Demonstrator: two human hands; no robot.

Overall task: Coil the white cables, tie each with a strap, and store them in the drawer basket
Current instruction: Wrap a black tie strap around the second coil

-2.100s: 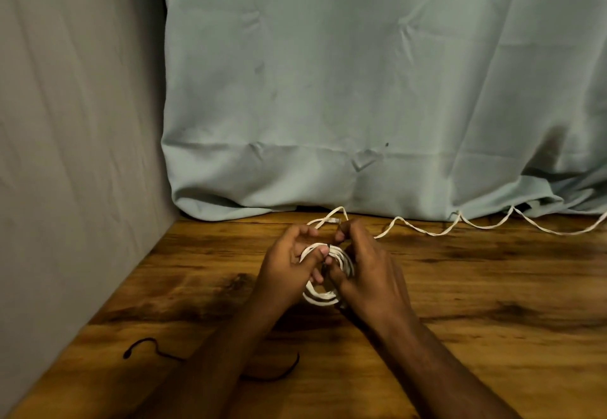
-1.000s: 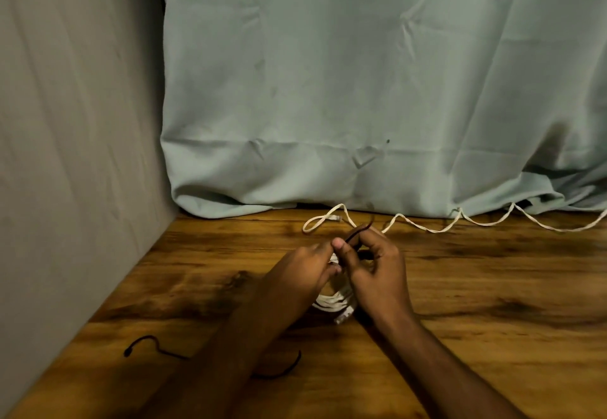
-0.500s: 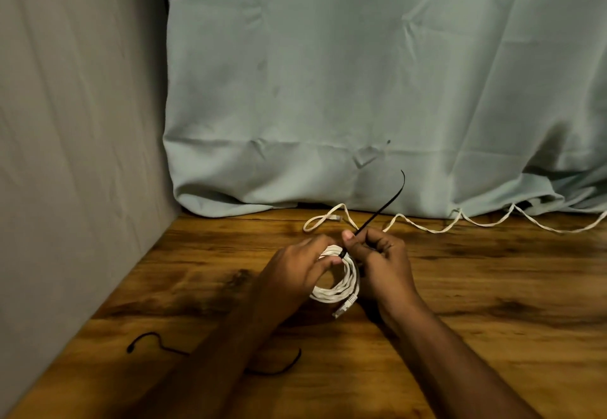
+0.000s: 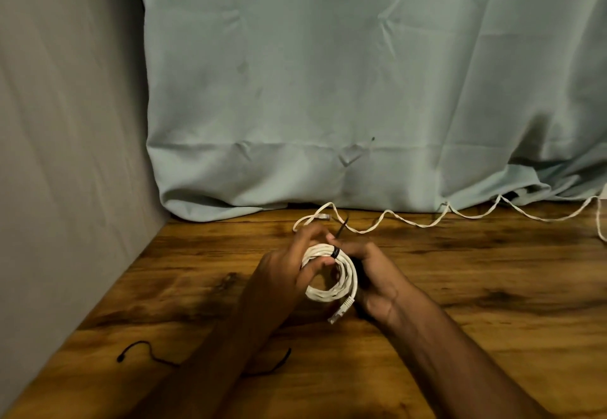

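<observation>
A coiled white cable (image 4: 341, 279) is held upright above the wooden table, its plug hanging at the lower right. My left hand (image 4: 282, 274) grips the coil's left side, thumb through the loop. A black strap (image 4: 335, 252) is wrapped tight round the top of the coil, and its free tail pokes up behind my fingers. My right hand (image 4: 377, 279) holds the coil's right side with fingertips at the strap. A second white cable (image 4: 427, 223) lies uncoiled along the back of the table. No drawer basket is in view.
Another black strap (image 4: 144, 351) lies loose on the wooden table (image 4: 492, 287) near the front left, partly under my left forearm. A grey wall (image 4: 65, 156) closes the left side, and a pale green cloth (image 4: 328, 90) hangs at the back.
The strap's long tail stood high above my right hand half a second ago; now it is pulled short and the band sits tight on the coil. The coil has turned more upright.
</observation>
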